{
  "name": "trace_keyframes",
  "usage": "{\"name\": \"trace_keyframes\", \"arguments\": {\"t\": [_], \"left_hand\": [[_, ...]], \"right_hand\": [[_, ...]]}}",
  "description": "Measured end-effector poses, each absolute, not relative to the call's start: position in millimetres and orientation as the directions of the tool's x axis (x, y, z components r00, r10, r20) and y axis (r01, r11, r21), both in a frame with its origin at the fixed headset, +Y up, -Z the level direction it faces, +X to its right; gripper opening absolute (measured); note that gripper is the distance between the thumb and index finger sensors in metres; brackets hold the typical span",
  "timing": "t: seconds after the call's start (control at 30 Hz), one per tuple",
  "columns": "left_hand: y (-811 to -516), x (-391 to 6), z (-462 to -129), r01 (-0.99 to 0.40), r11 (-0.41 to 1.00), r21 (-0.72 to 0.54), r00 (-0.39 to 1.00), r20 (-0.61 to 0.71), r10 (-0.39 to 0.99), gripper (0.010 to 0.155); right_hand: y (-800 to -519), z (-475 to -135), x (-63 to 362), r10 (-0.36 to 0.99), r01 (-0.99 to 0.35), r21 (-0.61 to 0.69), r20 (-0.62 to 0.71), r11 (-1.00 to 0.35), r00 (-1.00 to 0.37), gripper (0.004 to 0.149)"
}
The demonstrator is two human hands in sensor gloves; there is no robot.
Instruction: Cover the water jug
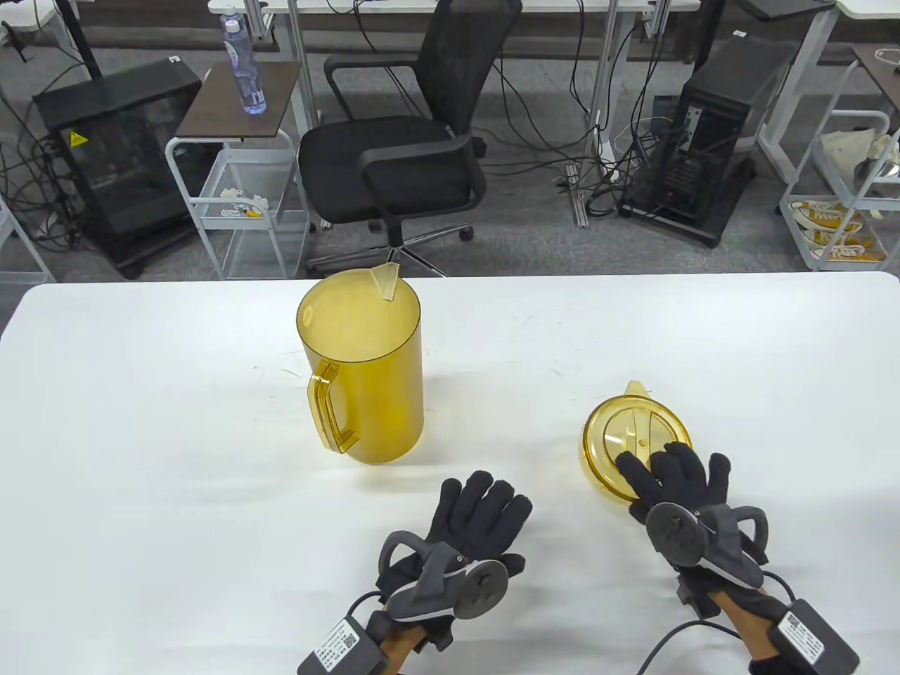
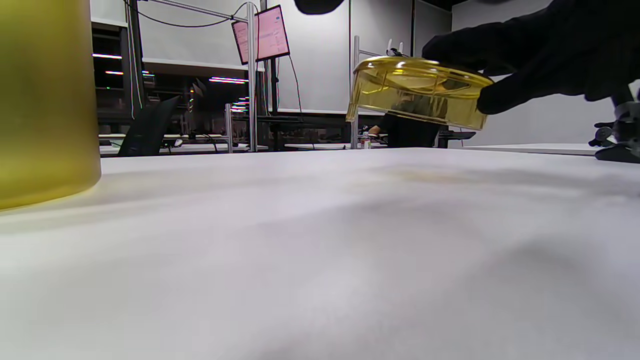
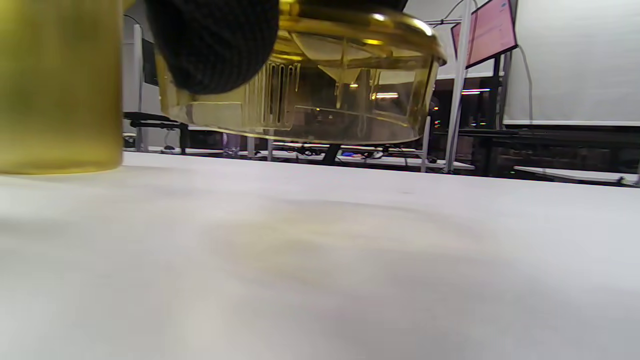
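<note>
A tall translucent yellow jug stands open-topped on the white table, handle toward me, spout at the far side; its wall fills the left edge in the wrist views. The round yellow lid is lifted clear of the table. My right hand grips it, fingers over the top and thumb on its side wall. My left hand lies flat on the table in front of the jug, fingers straight, holding nothing.
Beyond the table's far edge stand a black office chair, a small side cart with a water bottle, and computer towers with cables on the floor.
</note>
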State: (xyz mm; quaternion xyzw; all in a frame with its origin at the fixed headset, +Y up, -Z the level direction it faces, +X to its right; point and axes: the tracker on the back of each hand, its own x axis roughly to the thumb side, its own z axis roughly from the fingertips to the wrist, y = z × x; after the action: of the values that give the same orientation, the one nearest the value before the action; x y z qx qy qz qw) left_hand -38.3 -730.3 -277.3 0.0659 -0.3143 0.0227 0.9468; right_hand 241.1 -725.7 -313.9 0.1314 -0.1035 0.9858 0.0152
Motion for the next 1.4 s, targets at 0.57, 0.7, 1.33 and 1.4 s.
{"name": "trace_keyframes", "arguments": {"t": [0.57, 0.7, 1.33, 1.4], "left_hand": [[-727, -35, -271, -0.074, 0.982, 0.173, 0.793, 0.607, -0.047, 0.077], [-727, -35, -271, -0.071, 0.983, 0.166, 0.793, 0.608, -0.046, 0.076], [-727, -30, -267, -0.031, 0.982, 0.189, 0.771, 0.629, -0.096, 0.07], [-727, -30, -266, -0.025, 0.981, 0.194, 0.766, 0.634, -0.106, 0.069]], "right_hand": [[-725, -278, 198, -0.078, -0.054, -0.221, 0.547, -0.974, -0.834, 0.073], [-727, -274, 193, -0.102, -0.029, -0.213, 0.576, -0.977, -0.811, 0.074], [-723, -265, 190, -0.075, -0.117, -0.219, 0.708, -0.969, -0.702, 0.072], [-722, -264, 189, -0.087, -0.119, -0.238, 0.706, -0.964, -0.703, 0.073]]}}
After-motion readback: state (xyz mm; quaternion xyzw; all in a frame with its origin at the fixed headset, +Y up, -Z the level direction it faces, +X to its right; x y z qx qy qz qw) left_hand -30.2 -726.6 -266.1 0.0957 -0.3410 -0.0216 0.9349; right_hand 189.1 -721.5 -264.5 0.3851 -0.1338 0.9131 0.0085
